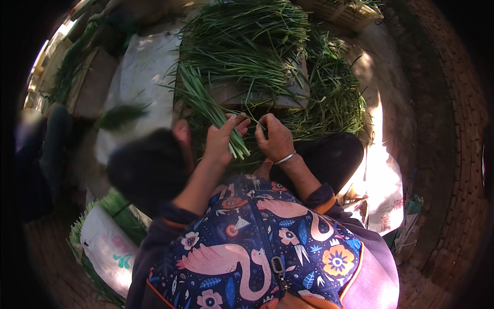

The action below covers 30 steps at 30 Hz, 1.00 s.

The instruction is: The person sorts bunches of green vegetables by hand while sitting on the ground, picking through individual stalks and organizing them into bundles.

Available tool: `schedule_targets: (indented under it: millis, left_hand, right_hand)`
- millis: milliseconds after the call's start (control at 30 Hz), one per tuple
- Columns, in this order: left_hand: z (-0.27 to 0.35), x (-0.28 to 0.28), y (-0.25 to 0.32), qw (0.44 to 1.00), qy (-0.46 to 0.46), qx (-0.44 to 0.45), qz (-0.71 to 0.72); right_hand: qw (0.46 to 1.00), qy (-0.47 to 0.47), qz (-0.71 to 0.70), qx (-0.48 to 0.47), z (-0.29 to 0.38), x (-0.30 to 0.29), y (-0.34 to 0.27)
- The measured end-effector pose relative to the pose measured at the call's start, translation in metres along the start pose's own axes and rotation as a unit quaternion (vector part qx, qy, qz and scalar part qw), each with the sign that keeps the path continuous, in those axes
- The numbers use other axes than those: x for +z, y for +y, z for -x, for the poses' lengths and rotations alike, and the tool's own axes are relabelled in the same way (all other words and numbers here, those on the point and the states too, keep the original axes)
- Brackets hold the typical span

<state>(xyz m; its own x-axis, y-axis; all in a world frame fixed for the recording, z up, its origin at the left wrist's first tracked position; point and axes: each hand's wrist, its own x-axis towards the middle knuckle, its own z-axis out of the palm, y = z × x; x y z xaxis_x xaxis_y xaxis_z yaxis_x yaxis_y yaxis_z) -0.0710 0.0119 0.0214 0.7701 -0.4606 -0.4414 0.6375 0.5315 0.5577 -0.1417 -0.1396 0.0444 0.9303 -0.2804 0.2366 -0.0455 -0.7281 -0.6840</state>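
My left hand (220, 140) is closed around a small bundle of garlic chives (204, 98). Their pale cut ends point down toward my lap, and the green leaves fan up and to the left. Beside it, my right hand (274, 138), with a silver bangle at the wrist, pinches a thin green blade (252, 115) between thumb and finger. That blade runs toward the fingers of my left hand. Just beyond both hands, a large heap of chives (247, 50) lies on a low flat board (266, 94), leaf tips to the left.
Loose leaves (332, 89) are piled right of the board. A plastic crate (343, 13) stands at the back right. White sheeting (144, 73) lies on the left, near another person's leg (56, 135). Wrapped chives (110, 239) sit behind my left side; a sunlit sack (384, 189) is at right.
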Motion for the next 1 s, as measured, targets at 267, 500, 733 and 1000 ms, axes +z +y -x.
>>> schedule_targets:
  millis: [267, 500, 733, 1000]
  left_hand:
    - [0.004, -0.001, 0.004, 0.999, 0.044, -0.017, -0.013]
    - [0.024, -0.009, 0.044, 0.996, 0.009, -0.045, 0.076]
    - [0.045, -0.005, 0.143, 0.979, -0.090, 0.118, 0.142]
    - [-0.013, -0.031, 0.063, 0.966, -0.103, -0.010, 0.239]
  right_hand:
    - [0.982, -0.111, 0.067, -0.135, 0.006, 0.002, -0.028]
    - [0.959, -0.236, 0.018, -0.157, 0.009, -0.028, -0.037]
    - [0.951, -0.237, 0.196, -0.003, -0.052, -0.076, 0.059]
    - [0.972, -0.122, 0.199, 0.039, -0.111, -0.029, 0.098]
